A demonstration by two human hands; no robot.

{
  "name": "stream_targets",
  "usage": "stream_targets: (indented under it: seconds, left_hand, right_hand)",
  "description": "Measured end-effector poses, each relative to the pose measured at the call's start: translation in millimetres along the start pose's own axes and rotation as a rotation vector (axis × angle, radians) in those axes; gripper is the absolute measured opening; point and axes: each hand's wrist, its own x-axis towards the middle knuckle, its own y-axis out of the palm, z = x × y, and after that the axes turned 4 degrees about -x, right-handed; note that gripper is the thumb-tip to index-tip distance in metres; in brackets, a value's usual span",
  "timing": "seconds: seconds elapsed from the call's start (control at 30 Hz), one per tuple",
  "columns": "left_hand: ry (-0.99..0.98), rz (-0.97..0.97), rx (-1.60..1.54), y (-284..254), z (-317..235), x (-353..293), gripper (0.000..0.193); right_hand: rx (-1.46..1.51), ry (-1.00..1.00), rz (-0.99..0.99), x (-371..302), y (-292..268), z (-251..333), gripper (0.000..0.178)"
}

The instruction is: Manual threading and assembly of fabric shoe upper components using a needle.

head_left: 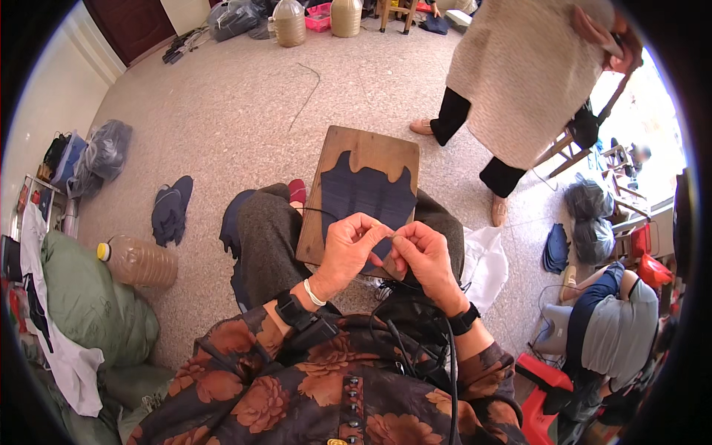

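Observation:
Both of my hands meet above my lap, fingertips close together. My left hand (350,248) pinches with thumb and index finger, and my right hand (424,256) pinches right beside it. Whatever lies between the fingertips is too small to make out. Under and beyond them a dark navy cut fabric piece (367,194), with an uneven far edge, lies flat on a wooden board (371,141). The board rests across my knees. My hands partly cover the near part of the cloth.
A person in a beige top (523,74) stands ahead right; another person in grey (623,326) sits at right. Dark cloth stacks (172,210) lie on the floor. At left are a brown-filled jug (141,262) and a green sack (89,297). White cloth (483,267) lies beside my right knee.

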Motion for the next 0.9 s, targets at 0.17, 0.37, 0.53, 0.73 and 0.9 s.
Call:
stream_targets:
  seconds: [0.17, 0.37, 0.53, 0.73, 0.9]
  left_hand:
    - [-0.007, 0.007, 0.013, -1.3, -0.8, 2.4, 0.014]
    - [-0.026, -0.006, -0.030, -0.1, -4.2, 2.2, 0.016]
    - [-0.024, 0.024, -0.001, -0.9, -4.7, 2.9, 0.016]
    - [-0.001, 0.011, -0.026, -3.5, -2.2, 2.8, 0.014]
    - [0.031, 0.030, 0.000, -4.8, -2.2, 3.4, 0.014]
  right_hand:
    - [0.007, -0.021, -0.005, -0.3, 1.3, 1.0, 0.009]
    - [-0.033, -0.066, 0.012, -1.1, -2.3, -3.5, 0.009]
    - [-0.007, -0.091, 0.009, 0.0, 1.1, -3.9, 0.009]
    - [-0.096, -0.098, 0.001, -0.7, 0.3, -6.4, 0.008]
    - [-0.091, -0.117, -0.005, 1.1, 5.8, -4.9, 0.007]
